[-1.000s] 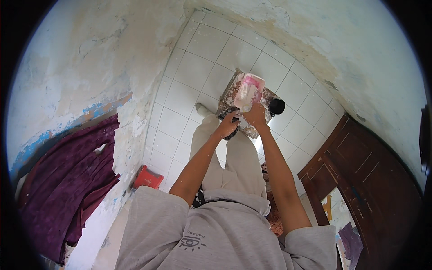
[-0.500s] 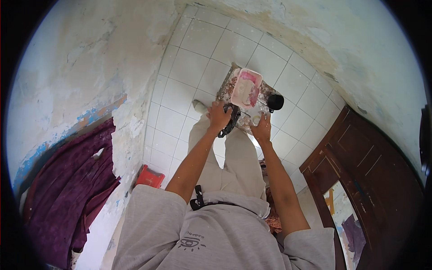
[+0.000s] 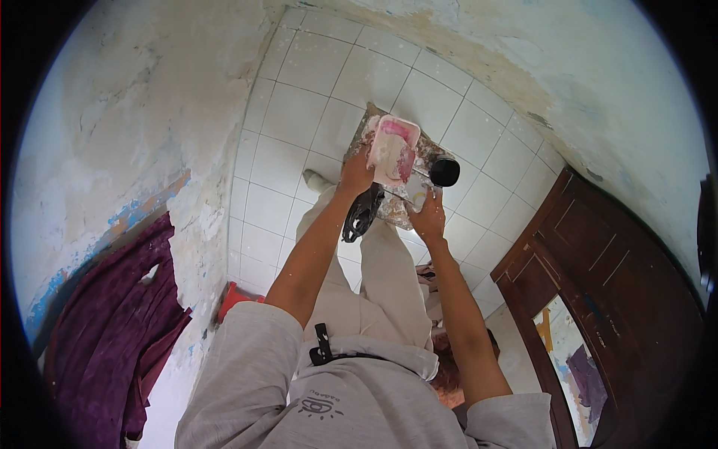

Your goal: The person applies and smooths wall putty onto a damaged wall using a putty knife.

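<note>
A pink plastic tub (image 3: 385, 168), smeared inside with white and magenta paste, rests on a stained, paint-splashed board (image 3: 396, 217). My left hand (image 3: 357, 176) is at the tub's left side, fingers closed at its rim and partly hidden. Just below that hand lies a crumpled black plastic bag (image 3: 362, 215). My right hand (image 3: 429, 215) is at the board's near right, its fingers drawn together beside a small pale round thing; what they hold is too small to make out. Above it stands a black cup (image 3: 445, 171).
White floor tiles (image 3: 299, 112) surround the board, with peeling walls (image 3: 164, 97) on the left and far side. Purple cloth (image 3: 112, 322) hangs at left, near a red plastic object (image 3: 235, 298). A dark wooden cabinet (image 3: 591, 247) with a mirror stands at right.
My left hand has left the black bag and moved up to the tub's left edge. The bag now hangs lower, apart from the hand. My right hand stays near the same spot.
</note>
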Action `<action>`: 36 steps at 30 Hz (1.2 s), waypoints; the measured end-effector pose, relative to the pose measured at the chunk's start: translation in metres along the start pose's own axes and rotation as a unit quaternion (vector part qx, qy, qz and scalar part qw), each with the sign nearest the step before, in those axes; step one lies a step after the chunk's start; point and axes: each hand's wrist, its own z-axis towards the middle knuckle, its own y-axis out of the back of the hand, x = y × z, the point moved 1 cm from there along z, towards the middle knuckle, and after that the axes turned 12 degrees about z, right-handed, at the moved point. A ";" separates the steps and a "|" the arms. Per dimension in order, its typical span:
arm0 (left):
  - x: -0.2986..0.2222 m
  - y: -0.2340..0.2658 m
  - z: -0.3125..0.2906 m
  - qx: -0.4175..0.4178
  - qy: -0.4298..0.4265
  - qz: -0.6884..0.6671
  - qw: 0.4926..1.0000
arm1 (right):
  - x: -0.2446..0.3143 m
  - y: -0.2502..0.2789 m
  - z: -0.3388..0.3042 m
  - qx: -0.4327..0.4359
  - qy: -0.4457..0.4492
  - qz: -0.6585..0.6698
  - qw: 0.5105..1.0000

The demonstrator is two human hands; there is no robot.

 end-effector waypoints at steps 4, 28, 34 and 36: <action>0.004 -0.003 0.007 0.004 0.005 0.009 1.000 | 0.003 0.004 -0.004 -0.034 0.032 0.014 0.999; -0.094 0.283 -0.198 -0.066 -0.083 -0.352 0.930 | 0.304 0.142 -0.090 -0.057 0.354 0.184 0.915; -0.103 0.329 -0.240 -0.087 -0.100 -0.675 0.726 | 0.353 0.153 -0.162 -0.047 0.411 0.157 0.897; -0.098 0.339 -0.246 -0.014 -0.079 -0.724 0.685 | 0.366 0.151 -0.185 -0.048 0.419 0.144 0.895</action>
